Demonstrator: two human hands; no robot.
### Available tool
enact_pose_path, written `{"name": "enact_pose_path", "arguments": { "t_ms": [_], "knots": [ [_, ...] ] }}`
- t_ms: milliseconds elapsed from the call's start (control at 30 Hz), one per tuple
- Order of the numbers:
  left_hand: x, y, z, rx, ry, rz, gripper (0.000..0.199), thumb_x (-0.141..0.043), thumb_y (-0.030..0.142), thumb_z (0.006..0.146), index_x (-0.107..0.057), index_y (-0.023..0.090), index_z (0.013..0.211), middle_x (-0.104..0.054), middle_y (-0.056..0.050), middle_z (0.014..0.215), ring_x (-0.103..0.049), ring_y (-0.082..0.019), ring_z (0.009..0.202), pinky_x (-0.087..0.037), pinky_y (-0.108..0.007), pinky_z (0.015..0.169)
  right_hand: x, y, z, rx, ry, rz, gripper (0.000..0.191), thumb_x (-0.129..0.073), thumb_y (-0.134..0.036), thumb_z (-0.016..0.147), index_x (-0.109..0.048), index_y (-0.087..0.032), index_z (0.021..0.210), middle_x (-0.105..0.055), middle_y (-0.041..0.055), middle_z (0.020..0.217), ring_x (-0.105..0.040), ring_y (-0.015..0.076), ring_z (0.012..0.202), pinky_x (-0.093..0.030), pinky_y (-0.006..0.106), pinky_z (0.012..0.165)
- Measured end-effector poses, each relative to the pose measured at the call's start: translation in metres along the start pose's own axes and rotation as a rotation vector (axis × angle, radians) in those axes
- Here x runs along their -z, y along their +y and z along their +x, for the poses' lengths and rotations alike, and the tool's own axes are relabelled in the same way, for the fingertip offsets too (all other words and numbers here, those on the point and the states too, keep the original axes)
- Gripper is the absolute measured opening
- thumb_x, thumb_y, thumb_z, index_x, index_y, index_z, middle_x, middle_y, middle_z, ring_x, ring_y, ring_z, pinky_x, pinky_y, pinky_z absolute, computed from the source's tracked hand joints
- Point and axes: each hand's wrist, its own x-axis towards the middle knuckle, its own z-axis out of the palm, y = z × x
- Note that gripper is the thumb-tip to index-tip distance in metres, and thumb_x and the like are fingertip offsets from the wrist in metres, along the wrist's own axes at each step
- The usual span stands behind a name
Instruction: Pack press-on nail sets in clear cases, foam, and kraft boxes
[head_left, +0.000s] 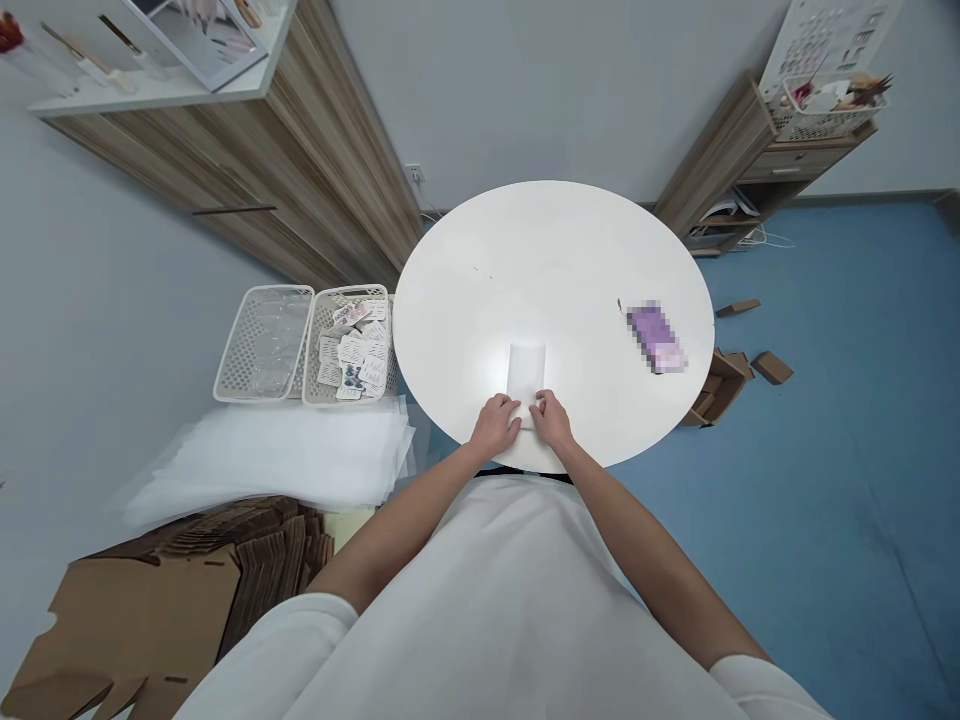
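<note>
A narrow, pale, slightly see-through packing sheet [526, 368] lies lengthwise on the white oval table [540, 240], close to its front edge. My left hand [496, 424] is closed at the left side of its near end, with the thumb and fingers curled in at the sheet. Opposite it, my right hand [552, 418] is closed at the right side of the same end. The near end looks folded or rolled over between my hands. Whether something lies inside the fold cannot be seen.
A blurred purple item [657, 338] lies at the table's right. To the left stand an empty-looking basket [232, 345] holding clear bags and a basket of printed cards [352, 350], above stacked white sheets [292, 450] and flat cardboard boxes [150, 610]. An open carton [720, 385] sits right.
</note>
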Motion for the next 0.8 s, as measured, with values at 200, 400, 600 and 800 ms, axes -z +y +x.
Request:
{"name": "enact_pose_path", "arguments": {
  "t_ms": [200, 400, 600, 800],
  "knots": [
    [0.007, 0.003, 0.006, -0.119, -0.087, 0.104, 0.042, -0.053, 0.028, 0.076, -0.047, 0.027, 0.118, -0.034, -0.006, 0.135, -0.023, -0.026, 0.128, -0.020, -0.041, 0.103, 0.013, 0.003, -0.014, 0.223, 0.035, -0.161, 0.047, -0.041, -0.022, 0.078, -0.035, -0.021, 0.125, -0.049, 0.0101, 0.110, -0.049, 0.0217, 0.099, -0.042, 0.037, 0.081],
    [0.013, 0.002, 0.012, -0.096, -0.086, -0.040, 0.047, -0.062, 0.024, 0.068, -0.050, 0.029, 0.112, -0.038, -0.003, 0.133, -0.022, -0.028, 0.128, -0.017, -0.042, 0.104, 0.030, 0.003, -0.007, 0.546, -0.254, -0.423, 0.076, -0.063, -0.028, 0.066, -0.027, -0.022, 0.133, -0.024, 0.0083, 0.141, -0.021, 0.0295, 0.128, -0.028, 0.046, 0.099],
    [0.017, -0.008, 0.006, -0.210, -0.168, -0.077, 0.070, -0.072, 0.033, 0.054, -0.046, 0.027, 0.119, -0.039, -0.007, 0.131, -0.029, -0.030, 0.124, -0.021, -0.042, 0.102, 0.031, 0.014, -0.004, 0.592, -0.288, -0.374, 0.074, -0.058, -0.019, 0.065, -0.029, -0.017, 0.132, -0.031, 0.0120, 0.137, -0.030, 0.0271, 0.124, -0.030, 0.045, 0.099],
    [0.018, -0.016, -0.015, -0.153, -0.244, -0.176, 0.073, -0.066, 0.021, 0.057, -0.040, 0.024, 0.125, -0.043, -0.007, 0.130, -0.037, -0.026, 0.120, -0.026, -0.037, 0.102, 0.038, 0.018, -0.027, 0.522, -0.353, -0.258, 0.067, -0.058, -0.022, 0.064, -0.037, -0.018, 0.128, -0.040, 0.0112, 0.132, -0.034, 0.0263, 0.121, -0.030, 0.044, 0.098]
  ]
}}
